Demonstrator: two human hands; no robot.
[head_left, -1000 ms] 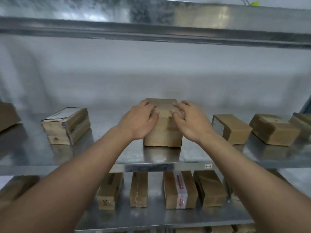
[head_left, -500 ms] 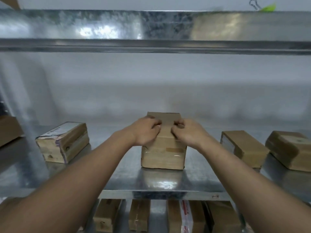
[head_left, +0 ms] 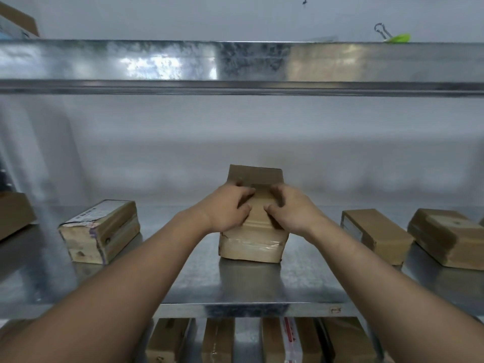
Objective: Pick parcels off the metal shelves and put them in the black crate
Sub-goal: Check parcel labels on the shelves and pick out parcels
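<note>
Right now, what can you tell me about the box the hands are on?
The parcel is a brown cardboard box, creased, with shiny clear tape banded around its near end. It lies flat in the middle of the metal shelf, long side pointing away. The left hand and right hand rest on top, fingers curled against it.

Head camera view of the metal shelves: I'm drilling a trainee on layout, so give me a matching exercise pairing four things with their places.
Things:
1. brown taped cardboard parcel
2. green binder clip
3. white-labelled wooden-edged parcel
4. red-and-white taped parcel

Places:
A. top shelf, right
B. lower shelf
C. middle shelf, left
D. middle shelf, centre, under left hand and right hand

Pairs: 1-D, 2-A, 3-C, 4-B
</note>
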